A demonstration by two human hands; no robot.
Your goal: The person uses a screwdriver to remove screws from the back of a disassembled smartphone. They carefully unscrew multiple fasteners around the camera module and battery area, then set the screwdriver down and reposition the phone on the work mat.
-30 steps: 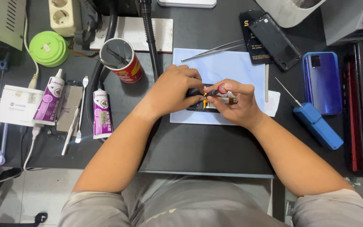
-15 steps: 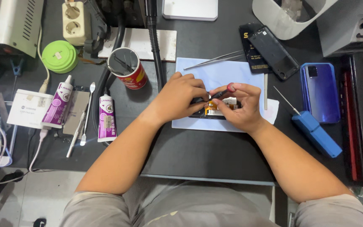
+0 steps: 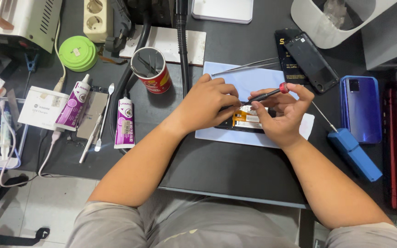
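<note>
An opened phone (image 3: 250, 119) with orange flex parts lies on a pale blue mat (image 3: 235, 78) on the dark workbench. My left hand (image 3: 207, 104) rests on the phone's left end and holds it down. My right hand (image 3: 283, 112) grips a small black screwdriver with a red cap (image 3: 267, 94), its tip pointing down-left into the phone. The fingers of both hands cover much of the phone.
Metal tweezers (image 3: 244, 67) lie at the mat's far edge. A black phone back (image 3: 311, 62), a blue phone (image 3: 360, 108) and a blue-handled tool (image 3: 354, 152) sit at right. At left are a red tin (image 3: 152, 71), two glue tubes (image 3: 124, 123), a green round lid (image 3: 77, 53).
My head has moved, so the bench shifts in view. The right hand has lifted the screwdriver handle higher and more to the right; the left hand stays on the phone.
</note>
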